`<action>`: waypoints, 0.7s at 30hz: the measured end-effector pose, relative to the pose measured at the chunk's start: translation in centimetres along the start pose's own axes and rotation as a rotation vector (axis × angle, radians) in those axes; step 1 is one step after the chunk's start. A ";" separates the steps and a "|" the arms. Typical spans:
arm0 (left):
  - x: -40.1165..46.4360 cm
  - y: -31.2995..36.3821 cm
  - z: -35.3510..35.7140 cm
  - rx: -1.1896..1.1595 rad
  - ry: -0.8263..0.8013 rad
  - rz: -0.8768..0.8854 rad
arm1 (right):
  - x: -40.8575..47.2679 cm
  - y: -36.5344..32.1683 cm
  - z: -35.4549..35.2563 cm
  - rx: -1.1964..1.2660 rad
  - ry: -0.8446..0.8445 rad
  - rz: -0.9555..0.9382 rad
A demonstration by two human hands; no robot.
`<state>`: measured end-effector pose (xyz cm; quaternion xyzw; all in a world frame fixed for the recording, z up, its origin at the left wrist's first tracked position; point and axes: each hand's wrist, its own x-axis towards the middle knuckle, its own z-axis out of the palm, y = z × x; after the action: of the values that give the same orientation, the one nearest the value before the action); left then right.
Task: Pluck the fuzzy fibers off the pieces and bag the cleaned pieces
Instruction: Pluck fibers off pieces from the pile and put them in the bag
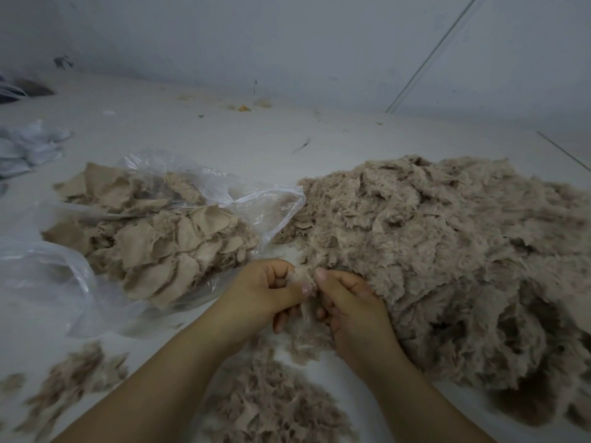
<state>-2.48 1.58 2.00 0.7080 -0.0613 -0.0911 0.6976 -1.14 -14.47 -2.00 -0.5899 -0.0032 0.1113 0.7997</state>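
A small fuzzy beige piece (303, 276) sits between both hands at the centre front. My left hand (265, 292) pinches it with thumb and curled fingers. My right hand (348, 302) pinches its other side, thumb on top. A big heap of fuzzy beige pieces (447, 251) fills the right of the table. To the left lies an open clear plastic bag (262, 206) holding several flat beige pieces (166, 244). Plucked fibre tufts (271, 404) lie under my forearms.
More loose fibre tufts (73, 378) lie at the front left on the white table (224, 139). White crumpled plastic (28, 148) sits at the far left edge. Small scraps (243, 107) lie by the back wall.
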 end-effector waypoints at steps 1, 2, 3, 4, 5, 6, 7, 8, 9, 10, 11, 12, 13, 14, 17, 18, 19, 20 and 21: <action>-0.1 0.1 0.0 0.000 -0.002 -0.013 | 0.0 0.0 0.0 -0.018 -0.010 -0.004; -0.1 0.1 0.0 0.013 -0.001 -0.026 | 0.0 0.0 0.0 -0.024 -0.021 -0.007; -0.1 0.0 0.1 0.040 0.004 -0.037 | -0.1 -0.1 0.0 -0.015 -0.026 -0.001; -0.1 -0.1 0.1 0.077 0.012 -0.039 | -0.1 0.0 0.0 -0.002 -0.025 0.010; -0.1 -0.2 0.1 0.112 0.020 -0.032 | 0.0 0.0 -0.1 0.004 -0.019 0.020; -0.1 -0.3 0.1 0.135 0.019 -0.021 | 0.0 0.0 -0.1 0.000 -0.010 0.028; -0.1 -0.3 0.0 0.147 0.010 -0.007 | -0.1 0.0 -0.1 -0.004 0.004 0.037; -0.1 -0.2 0.1 0.159 -0.002 0.009 | -0.1 0.0 -0.1 0.000 0.017 0.049; -0.1 -0.1 0.1 0.185 -0.013 0.025 | -0.1 0.0 0.0 0.010 0.024 0.065; -0.1 0.0 0.1 0.223 -0.024 0.038 | -0.1 0.0 0.0 0.020 0.025 0.080; -0.2 0.0 0.1 0.260 -0.035 0.044 | -0.2 0.0 0.0 0.028 0.026 0.092; -0.2 0.0 0.2 0.272 -0.042 0.044 | -0.2 -0.1 0.0 0.027 0.031 0.098; -0.2 0.0 0.3 0.258 -0.034 0.043 | -0.2 -0.1 0.0 0.019 0.042 0.097; -0.2 -0.1 0.3 0.224 -0.005 0.045 | -0.1 -0.1 0.1 0.012 0.055 0.094; -0.2 0.0 0.1 0.118 0.098 0.058 | 0.0 0.0 0.2 0.034 0.083 0.095; -0.2 0.1 0.0 0.115 0.111 0.069 | 0.0 0.0 0.2 0.050 0.081 0.101; -0.2 0.2 -0.1 0.127 0.116 0.080 | 0.1 0.0 0.1 0.070 0.079 0.108; -0.3 0.3 -0.2 0.144 0.111 0.084 | 0.1 0.0 0.1 0.091 0.076 0.114; -0.4 0.4 -0.3 0.152 0.093 0.082 | 0.1 0.0 0.1 0.104 0.069 0.115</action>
<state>-2.76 1.91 2.42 0.7591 -0.0643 -0.0247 0.6473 -1.07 -14.39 -1.96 -0.5504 0.0640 0.1368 0.8211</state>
